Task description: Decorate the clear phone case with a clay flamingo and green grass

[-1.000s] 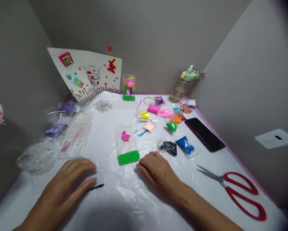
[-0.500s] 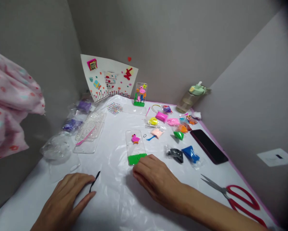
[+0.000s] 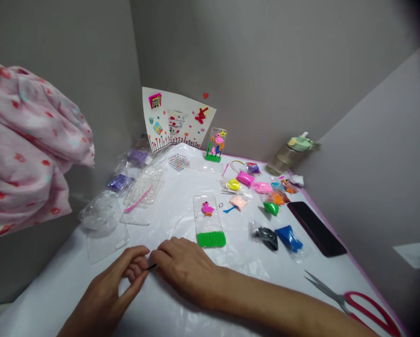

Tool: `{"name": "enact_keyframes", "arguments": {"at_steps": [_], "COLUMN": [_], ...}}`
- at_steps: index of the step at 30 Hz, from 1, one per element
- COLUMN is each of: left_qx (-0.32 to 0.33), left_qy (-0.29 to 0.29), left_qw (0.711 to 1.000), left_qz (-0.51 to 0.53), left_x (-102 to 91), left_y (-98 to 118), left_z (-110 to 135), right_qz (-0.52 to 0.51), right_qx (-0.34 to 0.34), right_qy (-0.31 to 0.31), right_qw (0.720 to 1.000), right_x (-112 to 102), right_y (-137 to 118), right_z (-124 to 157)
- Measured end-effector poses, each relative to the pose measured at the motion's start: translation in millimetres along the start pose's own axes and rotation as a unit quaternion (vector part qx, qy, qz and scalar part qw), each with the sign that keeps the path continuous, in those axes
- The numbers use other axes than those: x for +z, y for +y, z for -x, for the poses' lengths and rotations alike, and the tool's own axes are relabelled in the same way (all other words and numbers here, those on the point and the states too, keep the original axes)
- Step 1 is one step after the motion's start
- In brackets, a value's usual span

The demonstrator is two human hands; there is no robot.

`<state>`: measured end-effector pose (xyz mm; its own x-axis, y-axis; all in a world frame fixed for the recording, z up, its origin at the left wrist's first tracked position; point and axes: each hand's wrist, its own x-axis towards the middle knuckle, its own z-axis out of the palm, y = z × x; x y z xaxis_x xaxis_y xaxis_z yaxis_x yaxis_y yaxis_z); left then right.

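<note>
My left hand (image 3: 121, 276) and my right hand (image 3: 185, 269) meet low over the white table. A thin black clay strip (image 3: 151, 267) spans the small gap between their fingertips. The left thumb and fingers pinch one end, while the closed right fingers hide the other. Just beyond my right hand lies a clear phone case (image 3: 203, 221) with a pink clay duck (image 3: 207, 208) near its upper part. Textured green clay (image 3: 211, 239) covers the case's near end. A packet of black clay (image 3: 266, 238) rests to the right of the case.
Red-handled scissors (image 3: 350, 299) lie at the right, below a dark phone (image 3: 317, 228). Several colourful clay packets (image 3: 245, 178) spread behind. A decorated case (image 3: 216, 144) stands upright near a bottle (image 3: 290, 153). Pink patterned cloth (image 3: 37, 154) hangs at left, above clear cases (image 3: 139, 206).
My right hand has moved left from the phone case to the black clay strip at my left hand, uncovering the green clay. The view has shifted, so the table sits slightly further right.
</note>
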<state>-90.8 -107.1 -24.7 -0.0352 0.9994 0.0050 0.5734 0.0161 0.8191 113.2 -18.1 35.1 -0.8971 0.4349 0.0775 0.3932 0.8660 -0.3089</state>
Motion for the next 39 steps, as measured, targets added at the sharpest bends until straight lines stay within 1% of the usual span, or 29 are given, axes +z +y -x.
{"name": "enact_keyframes", "arguments": {"at_steps": [2,5,7,9,12,14,18,20,21,25,28,31,33,36,37,39], "left_qx": [-0.053,-0.125,-0.151,-0.163,-0.168,-0.149,-0.07,-0.057,-0.063,-0.117,-0.127,-0.113,-0.094,-0.056,-0.043,-0.024], "left_qy": [0.015,0.044,0.06,0.068,0.061,0.052,0.059,0.054,0.044,0.005,0.018,0.031,0.01,-0.04,-0.048,-0.057], "left_qw": [0.992,0.953,0.93,0.921,0.925,0.936,0.959,0.96,0.96,0.952,0.954,0.966,0.977,0.988,0.99,0.992], "left_qz": [0.11,0.271,0.331,0.348,0.336,0.314,0.27,0.268,0.271,0.281,0.273,0.232,0.193,0.14,0.128,0.108], "left_x": [1.5,4.8,7.1,8.8,9.8,9.3,6.9,6.0,6.0,8.8,12.3,14.0,13.5,11.4,10.9,10.6], "left_y": [3.8,9.5,13.3,16.2,17.7,17.4,19.9,23.6,25.6,29.2,25.6,23.0,25.0,31.7,33.7,35.4], "left_z": [1.0,2.1,2.3,2.5,3.1,3.5,2.6,2.1,2.1,3.8,4.5,3.0,1.0,-1.8,-2.4,-2.9], "right_qz": [-0.048,-0.18,-0.254,-0.301,-0.337,-0.344,-0.364,-0.374,-0.373,-0.337,-0.314,-0.299,-0.286,-0.259,-0.243,-0.184], "right_qx": [0.026,0.068,0.074,0.086,0.134,0.158,0.161,0.164,0.168,0.17,0.153,0.151,0.152,0.142,0.14,0.138], "right_qy": [0.009,0.046,0.065,0.077,0.083,0.079,0.071,0.063,0.059,0.058,0.07,0.07,0.06,0.041,0.043,0.068], "right_qw": [0.998,0.98,0.962,0.947,0.928,0.922,0.915,0.911,0.911,0.924,0.934,0.94,0.944,0.954,0.959,0.971], "right_x": [5.4,2.9,-1.8,-4.8,-3.4,-0.4,2.2,1.7,1.4,1.3,1.7,2.2,2.4,1.0,-0.1,-3.3], "right_y": [-3.1,-9.2,-13.5,-16.8,-18.5,-17.8,-17.0,-18.2,-18.9,-19.9,-16.8,-13.4,-12.3,-9.1,-6.0,4.9], "right_z": [-4.7,-3.3,0.9,5.6,10.7,12.0,12.1,12.2,12.4,15.0,18.9,24.1,28.6,39.6,45.1,58.8]}}
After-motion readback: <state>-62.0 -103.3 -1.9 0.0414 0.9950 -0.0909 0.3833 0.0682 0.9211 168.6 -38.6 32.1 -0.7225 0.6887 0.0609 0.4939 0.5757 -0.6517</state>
